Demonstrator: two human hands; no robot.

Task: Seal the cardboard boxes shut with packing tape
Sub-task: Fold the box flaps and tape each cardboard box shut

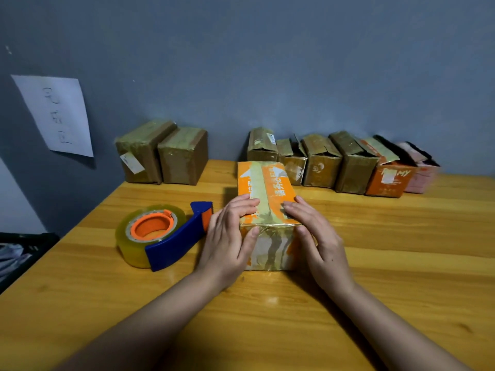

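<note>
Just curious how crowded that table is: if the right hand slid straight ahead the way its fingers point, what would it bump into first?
The right hand already rests on the orange box; beyond it, probably the box row by the wall.

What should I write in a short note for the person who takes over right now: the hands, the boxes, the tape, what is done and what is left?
Left hand and right hand: both open, fingers flat on the orange box at the middle of the table, thumbs on its near face.
Tape dispenser: on the table left of that box, in no hand.
Done: the orange box has tape along its top seam; two brown boxes at back left look sealed.
Left: the row of boxes at back right, several with flaps up.
</note>
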